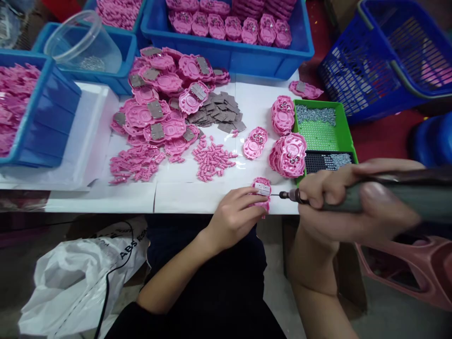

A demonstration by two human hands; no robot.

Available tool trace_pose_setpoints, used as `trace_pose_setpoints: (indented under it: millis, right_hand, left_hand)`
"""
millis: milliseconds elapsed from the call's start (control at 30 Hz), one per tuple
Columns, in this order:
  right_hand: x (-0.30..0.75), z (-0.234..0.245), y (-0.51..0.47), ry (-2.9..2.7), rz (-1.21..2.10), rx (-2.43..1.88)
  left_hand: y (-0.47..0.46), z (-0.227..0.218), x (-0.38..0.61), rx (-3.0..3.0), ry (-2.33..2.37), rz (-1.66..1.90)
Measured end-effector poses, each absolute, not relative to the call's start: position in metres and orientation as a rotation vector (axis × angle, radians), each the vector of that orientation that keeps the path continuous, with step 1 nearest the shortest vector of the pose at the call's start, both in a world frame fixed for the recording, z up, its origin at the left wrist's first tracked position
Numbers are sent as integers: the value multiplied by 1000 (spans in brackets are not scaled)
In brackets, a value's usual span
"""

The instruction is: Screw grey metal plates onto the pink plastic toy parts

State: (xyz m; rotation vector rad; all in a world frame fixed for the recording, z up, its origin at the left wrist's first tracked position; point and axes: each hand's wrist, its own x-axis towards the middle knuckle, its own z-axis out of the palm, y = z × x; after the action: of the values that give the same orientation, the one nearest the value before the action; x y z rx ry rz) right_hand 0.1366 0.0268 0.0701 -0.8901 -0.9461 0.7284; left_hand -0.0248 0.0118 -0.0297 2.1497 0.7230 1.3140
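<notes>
My left hand (pixel 231 216) lies at the front edge of the table, its fingers closed over a pink plastic part (pixel 262 181) and holding it down. A grey metal plate (pixel 262 189) sits on that part. In my right hand (pixel 353 223) is a dark green electric screwdriver (pixel 416 193), held level with its bit (pixel 277 194) pointing left at the part. Whether the bit touches it I cannot tell. Just beyond my hands are a single pink piece with shiny screws (pixel 254 142) and two stacks of similar pieces (pixel 287 155).
A green tray of screws (pixel 318 134) stands beside the stacks. Further left lie small pink cylinders (pixel 213 159), grey metal plates (pixel 221 113) and a heap of pink parts (pixel 155 113). Blue bins (pixel 226 59) line the back; a blue basket (pixel 353 70) stands right.
</notes>
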Motion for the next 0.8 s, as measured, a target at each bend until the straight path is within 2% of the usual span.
trace_pose_setpoints:
  millis: [233, 633, 800]
  right_hand:
    - [122, 56, 63, -885, 775, -831]
    - [123, 51, 64, -1097, 803, -818]
    - [120, 52, 66, -1127, 929, -822]
  left_hand:
    - [7, -31, -18, 2381, 788, 1179]
    - [8, -31, -17, 2369, 828, 1170]
    - [7, -30, -17, 2366, 835, 1171]
